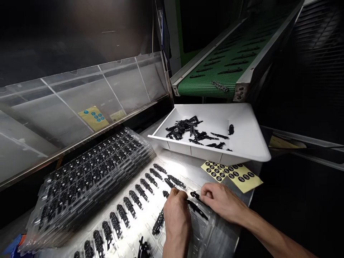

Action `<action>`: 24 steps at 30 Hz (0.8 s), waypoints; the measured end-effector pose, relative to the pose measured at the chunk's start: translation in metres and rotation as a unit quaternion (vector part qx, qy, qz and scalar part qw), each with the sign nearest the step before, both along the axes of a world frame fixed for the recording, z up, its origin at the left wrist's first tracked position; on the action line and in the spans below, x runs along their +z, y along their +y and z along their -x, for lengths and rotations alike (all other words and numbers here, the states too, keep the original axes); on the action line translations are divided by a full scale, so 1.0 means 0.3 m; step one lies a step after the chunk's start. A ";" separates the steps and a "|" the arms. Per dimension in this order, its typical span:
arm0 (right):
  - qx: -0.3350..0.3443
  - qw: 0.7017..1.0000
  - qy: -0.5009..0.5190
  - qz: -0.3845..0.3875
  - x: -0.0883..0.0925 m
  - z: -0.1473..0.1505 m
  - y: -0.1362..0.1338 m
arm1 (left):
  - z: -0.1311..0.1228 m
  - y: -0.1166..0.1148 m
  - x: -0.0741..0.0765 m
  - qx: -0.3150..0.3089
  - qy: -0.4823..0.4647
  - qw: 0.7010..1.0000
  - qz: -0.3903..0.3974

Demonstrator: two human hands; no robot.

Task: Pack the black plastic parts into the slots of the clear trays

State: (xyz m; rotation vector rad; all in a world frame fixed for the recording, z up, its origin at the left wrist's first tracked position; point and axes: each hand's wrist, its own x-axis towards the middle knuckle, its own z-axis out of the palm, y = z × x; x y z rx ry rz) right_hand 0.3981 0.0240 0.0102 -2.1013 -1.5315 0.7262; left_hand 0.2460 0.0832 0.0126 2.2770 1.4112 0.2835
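Note:
My left hand (176, 211) is closed, its fingers curled over the clear plastic tray (212, 225). A long black plastic part (198, 209) sticks out from under those fingers; their tips are hidden. To the right, my right hand (221, 200) pinches the end of another small black part (195, 195) just above the tray. More black parts lie around my left hand, among them one (158, 222) at its left and one (176, 181) beyond its knuckles. A row of similar parts (129, 206) runs along the lit metal table to the left.
Stacked clear trays (91, 179) filled with black parts stand at the left. A white bin (242, 143) holds loose parts behind my hands, below a green conveyor belt (206, 80) carrying more. Yellow sticker sheets (247, 184) lie near the table's right edge.

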 end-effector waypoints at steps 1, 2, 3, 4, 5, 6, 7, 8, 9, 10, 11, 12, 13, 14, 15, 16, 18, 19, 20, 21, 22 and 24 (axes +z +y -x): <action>-0.002 1.000 -0.016 -0.007 -0.004 0.000 -0.001 | 0.003 0.002 0.006 -0.003 -0.017 1.000 0.006; -0.001 0.999 -0.043 -0.019 -0.010 0.002 -0.001 | 0.006 0.003 0.012 -0.009 -0.034 0.999 0.012; 0.004 0.997 -0.074 -0.031 -0.016 0.007 -0.002 | 0.010 0.006 0.016 -0.018 -0.050 0.998 0.018; 0.012 0.994 -0.103 -0.039 -0.021 0.013 -0.002 | 0.015 0.008 0.018 -0.028 -0.063 0.997 0.026; 0.023 0.991 -0.126 -0.045 -0.025 0.020 -0.001 | 0.021 0.011 0.020 -0.038 -0.072 0.996 0.038; 0.036 0.988 -0.139 -0.047 -0.027 0.027 0.001 | 0.026 0.013 0.020 -0.047 -0.078 0.995 0.051; 0.048 0.987 -0.146 -0.047 -0.028 0.034 0.003 | 0.030 0.015 0.019 -0.052 -0.078 0.994 0.058; 0.057 0.986 -0.148 -0.046 -0.027 0.039 0.006 | 0.033 0.018 0.017 -0.052 -0.074 0.994 0.059; 0.061 0.985 -0.151 -0.047 -0.026 0.043 0.009 | 0.033 0.019 0.014 -0.048 -0.067 0.995 0.054; 0.061 0.985 -0.156 -0.047 -0.026 0.045 0.012 | 0.031 0.021 0.010 -0.042 -0.059 0.996 0.045; 0.059 0.984 -0.161 -0.047 -0.026 0.044 0.015 | 0.026 0.022 0.005 -0.036 -0.052 0.997 0.034; 0.056 0.984 -0.160 -0.049 -0.026 0.041 0.016 | 0.020 0.023 0.000 -0.032 -0.047 0.998 0.023; 0.052 0.986 -0.150 -0.052 -0.025 0.036 0.015 | 0.013 0.024 -0.005 -0.029 -0.046 0.998 0.015; 0.048 0.989 -0.126 -0.056 -0.024 0.028 0.012 | 0.006 0.024 -0.010 -0.029 -0.048 0.998 0.009; 0.041 0.993 -0.087 -0.060 -0.020 0.016 0.007 | 0.001 0.023 -0.014 -0.030 -0.050 0.998 0.002; 0.034 0.997 -0.038 -0.062 -0.014 0.003 -0.001 | -0.002 0.022 -0.017 -0.031 -0.052 0.998 -0.004; 0.029 0.996 0.062 -0.059 0.009 -0.026 -0.023 | 0.005 0.019 -0.023 -0.038 -0.058 0.998 -0.008; 0.039 0.992 0.102 -0.055 0.025 -0.037 -0.036 | 0.015 0.018 -0.025 -0.041 -0.063 0.997 -0.006; 0.058 0.988 0.133 -0.052 0.041 -0.044 -0.049 | 0.029 0.017 -0.027 -0.043 -0.068 0.997 -0.002; 0.082 0.984 0.151 -0.050 0.055 -0.045 -0.061 | 0.047 0.016 -0.029 -0.041 -0.076 0.996 -0.001; 0.106 0.980 0.158 -0.050 0.065 -0.038 -0.071 | 0.067 0.017 -0.030 -0.036 -0.089 0.995 -0.005; 0.146 0.978 0.136 -0.068 0.069 -0.003 -0.079 | 0.110 0.020 -0.030 -0.017 -0.126 0.991 -0.029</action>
